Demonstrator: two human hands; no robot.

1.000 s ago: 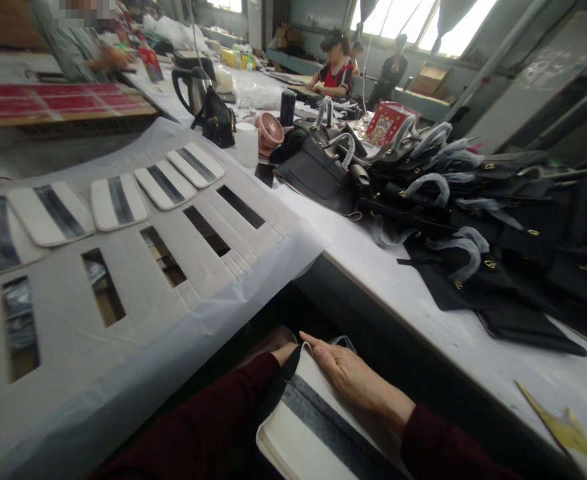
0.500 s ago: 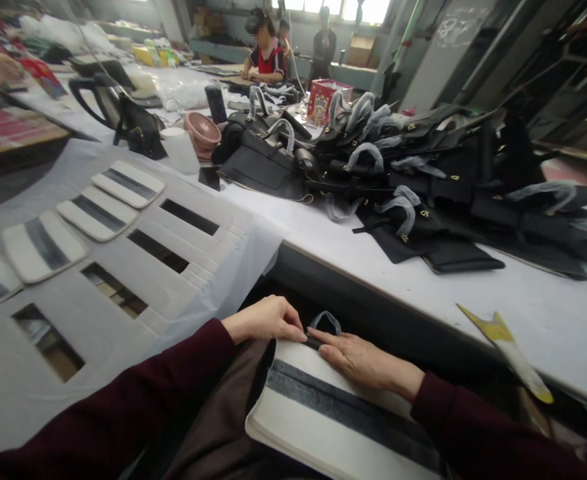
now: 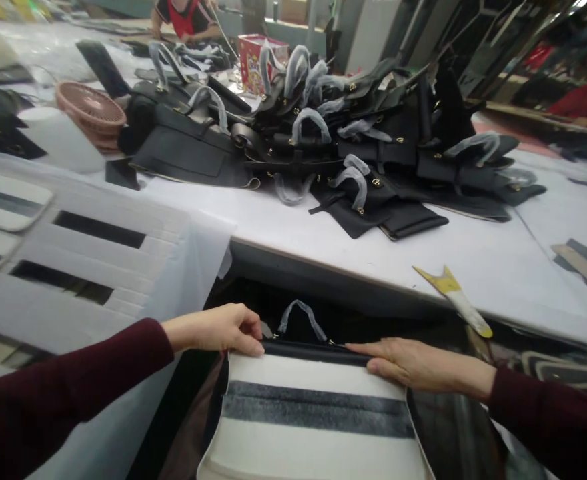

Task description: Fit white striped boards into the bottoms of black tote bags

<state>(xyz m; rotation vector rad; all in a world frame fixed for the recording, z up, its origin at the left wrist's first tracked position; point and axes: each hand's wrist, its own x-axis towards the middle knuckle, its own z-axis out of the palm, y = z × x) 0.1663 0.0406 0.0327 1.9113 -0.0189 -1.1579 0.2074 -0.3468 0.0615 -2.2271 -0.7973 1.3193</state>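
Note:
In front of me lies an unfinished handbag (image 3: pixel 313 447), its cream inner face up and crossed by a dark grey stripe. Along its far edge runs a black strip (image 3: pixel 303 351); beyond that rises a plastic-wrapped handle (image 3: pixel 301 310) with small gold fittings. At the far left corner my left hand (image 3: pixel 231 330) is closed, thumb and curled fingers pinching the edge. My right hand (image 3: pixel 418 363) grips the right end of the same edge, with its fingers stretched along the black strip and the thumb against the cream face.
Black handbag pieces (image 3: pixel 283 153) with wrapped handles are heaped on the white table (image 3: pixel 293 227). A yellow-and-white forked tool (image 3: pixel 451 297) lies by the table's front edge. Cream panels (image 3: pixel 11 200) rest on a slotted white board (image 3: pixel 88 257) at left. A pink fan (image 3: pixel 91 113) stands behind.
My hands have moved apart along the edge, left hand leftward and right hand rightward. The handbag now lies squarer to me, with more of its black strip and handle showing. The view has turned right.

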